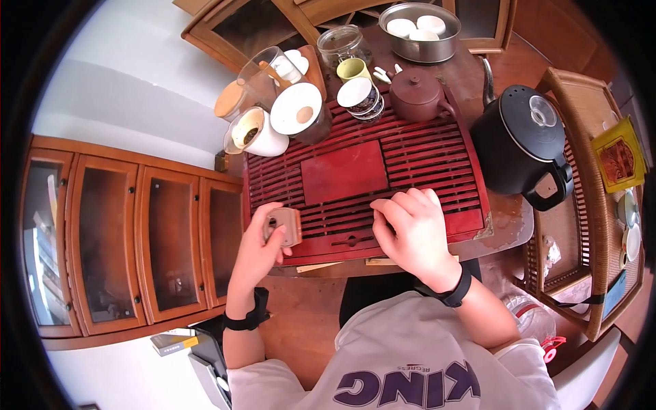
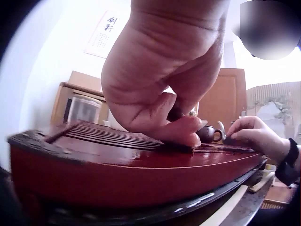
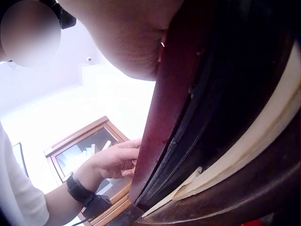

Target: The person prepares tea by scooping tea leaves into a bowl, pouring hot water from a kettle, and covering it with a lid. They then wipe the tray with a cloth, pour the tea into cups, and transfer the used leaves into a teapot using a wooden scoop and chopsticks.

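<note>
My left hand [image 1: 260,239] is over the front left part of a red slatted tea tray [image 1: 345,171]. Between thumb and fingers it grips a small, flat grey-brown piece [image 1: 290,227] with a dark spot on it; its kind I cannot tell. In the left wrist view the left hand [image 2: 164,80] hangs low over the tray, palm and curled fingers hiding most of the piece. My right hand [image 1: 413,229] rests at the tray's front right, fingers loosely bent with nothing seen in them. The right wrist view shows the tray's red side [image 3: 164,117] close up.
Along the tray's back stand a brown teapot [image 1: 415,96], stacked patterned cups [image 1: 362,102], a white bowl [image 1: 294,109] and a white pitcher [image 1: 266,140]. Farther back are a glass jar [image 1: 344,44] and a steel pan [image 1: 420,51]. A black kettle [image 1: 523,140] stands right, beside a wicker shelf [image 1: 581,137].
</note>
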The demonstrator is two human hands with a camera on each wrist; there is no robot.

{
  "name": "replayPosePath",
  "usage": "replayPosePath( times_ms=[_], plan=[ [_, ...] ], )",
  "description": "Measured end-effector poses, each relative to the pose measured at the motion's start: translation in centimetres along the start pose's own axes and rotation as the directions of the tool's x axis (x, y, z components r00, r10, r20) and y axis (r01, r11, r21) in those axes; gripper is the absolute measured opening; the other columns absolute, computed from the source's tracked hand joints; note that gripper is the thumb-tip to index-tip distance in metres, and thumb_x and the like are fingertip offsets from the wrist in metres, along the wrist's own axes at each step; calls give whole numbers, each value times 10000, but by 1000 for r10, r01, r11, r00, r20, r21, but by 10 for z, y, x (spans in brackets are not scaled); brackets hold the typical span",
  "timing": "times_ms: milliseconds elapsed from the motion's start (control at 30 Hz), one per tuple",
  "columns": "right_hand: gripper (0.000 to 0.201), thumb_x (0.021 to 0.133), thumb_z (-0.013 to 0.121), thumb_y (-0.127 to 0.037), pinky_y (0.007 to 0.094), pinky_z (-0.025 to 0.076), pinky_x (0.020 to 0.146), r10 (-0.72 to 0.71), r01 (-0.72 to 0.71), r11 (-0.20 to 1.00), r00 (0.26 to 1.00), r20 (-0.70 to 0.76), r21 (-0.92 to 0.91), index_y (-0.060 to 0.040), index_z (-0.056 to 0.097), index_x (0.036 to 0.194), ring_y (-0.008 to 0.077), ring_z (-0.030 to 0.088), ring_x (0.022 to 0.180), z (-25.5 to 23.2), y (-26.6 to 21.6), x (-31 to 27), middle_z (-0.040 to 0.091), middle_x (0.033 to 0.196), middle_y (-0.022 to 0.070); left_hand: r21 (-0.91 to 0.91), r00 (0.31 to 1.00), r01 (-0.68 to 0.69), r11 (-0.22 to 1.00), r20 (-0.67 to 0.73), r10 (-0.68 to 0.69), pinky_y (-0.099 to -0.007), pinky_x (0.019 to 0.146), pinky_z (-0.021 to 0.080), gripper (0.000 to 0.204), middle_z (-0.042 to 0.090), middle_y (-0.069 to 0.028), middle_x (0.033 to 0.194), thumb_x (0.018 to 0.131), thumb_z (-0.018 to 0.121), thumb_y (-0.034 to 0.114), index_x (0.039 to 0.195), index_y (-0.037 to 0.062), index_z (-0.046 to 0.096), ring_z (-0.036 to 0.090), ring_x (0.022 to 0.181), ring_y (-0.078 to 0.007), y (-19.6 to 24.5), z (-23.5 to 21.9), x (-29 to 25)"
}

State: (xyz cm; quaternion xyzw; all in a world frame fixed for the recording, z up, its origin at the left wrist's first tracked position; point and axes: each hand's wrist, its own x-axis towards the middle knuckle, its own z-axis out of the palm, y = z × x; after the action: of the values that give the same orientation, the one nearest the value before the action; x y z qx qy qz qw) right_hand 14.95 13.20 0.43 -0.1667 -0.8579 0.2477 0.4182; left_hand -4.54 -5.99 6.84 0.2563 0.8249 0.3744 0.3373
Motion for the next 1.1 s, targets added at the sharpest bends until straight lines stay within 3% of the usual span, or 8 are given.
replayPosePath(
  times_ms=[133, 400, 633, 700, 767, 967, 1033, 1100],
  plan=[
    [151, 714, 701, -67, 355, 394, 680, -1, 1, 1000, 1000, 3, 7, -89, 681, 862, 215, 543, 697, 0, 0, 0, 563, 709, 22, 29, 984, 4, 1000, -178, 1, -206, 468, 452, 366, 628, -93, 950, 991, 497, 37, 1353, 62, 446, 607, 618, -90, -21, -29, -8],
    [150, 720, 700, -68, 354, 402, 687, 7, -8, 1000, 1000, 12, 25, -82, 689, 870, 215, 554, 700, 0, 0, 0, 572, 707, 26, -49, 962, -2, 999, -272, -11, -198, 444, 436, 311, 630, -102, 963, 1011, 493, 71, 1317, 62, 443, 611, 609, -94, -37, -27, -5],
    [146, 716, 699, -64, 338, 416, 619, -53, 54, 996, 998, -18, 77, -80, 691, 861, 205, 550, 606, -4, 0, -2, 575, 657, 22, 142, 989, 0, 990, -147, 21, -263, 482, 444, 295, 644, -94, 791, 1016, 486, 98, 1304, 70, 433, 636, 606, -119, 7, 4, 1],
    [149, 710, 702, -63, 332, 436, 565, -42, 52, 986, 997, -64, 158, -79, 691, 858, 204, 555, 558, -2, 1, -4, 583, 639, 24, 329, 991, -110, 938, -32, 127, -235, 469, 428, 306, 624, -60, 790, 1026, 469, 106, 1326, 86, 419, 601, 608, -88, 19, 15, 8],
    [155, 709, 704, -66, 333, 447, 555, -38, 47, 986, 997, -60, 161, -78, 691, 863, 205, 561, 553, -2, 1, -4, 587, 637, 27, 375, 983, -185, 908, 56, 178, -278, 525, 474, 304, 634, -106, 824, 1022, 479, 112, 1317, 90, 409, 630, 618, -132, 37, 30, 16],
    [182, 715, 707, -78, 339, 471, 552, -15, 23, 987, 999, -49, 159, -75, 697, 897, 209, 571, 551, -5, 1, -5, 588, 633, 35, 288, 938, -331, 899, 205, 280, -334, 597, 520, 333, 611, -136, 823, 1011, 500, 97, 1325, 80, 394, 670, 640, -208, 72, 78, 49],
    [187, 715, 707, -80, 340, 470, 546, -34, 41, 985, 998, -48, 169, -71, 698, 901, 211, 570, 546, -6, 1, -4, 579, 623, 36, 349, 868, -497, 795, 226, 443, -339, 604, 523, 342, 625, -139, 802, 1004, 514, 98, 1326, 83, 401, 670, 642, -205, 74, 93, 60],
    [167, 713, 701, -79, 342, 469, 541, -23, 30, 986, 999, -45, 163, -66, 687, 879, 211, 567, 539, -4, 1, -6, 570, 613, 39, 338, 863, -500, 797, 270, 427, -338, 606, 523, 344, 640, -145, 808, 1001, 518, 99, 1325, 83, 404, 671, 648, -204, 83, 104, 67]
  ],
)
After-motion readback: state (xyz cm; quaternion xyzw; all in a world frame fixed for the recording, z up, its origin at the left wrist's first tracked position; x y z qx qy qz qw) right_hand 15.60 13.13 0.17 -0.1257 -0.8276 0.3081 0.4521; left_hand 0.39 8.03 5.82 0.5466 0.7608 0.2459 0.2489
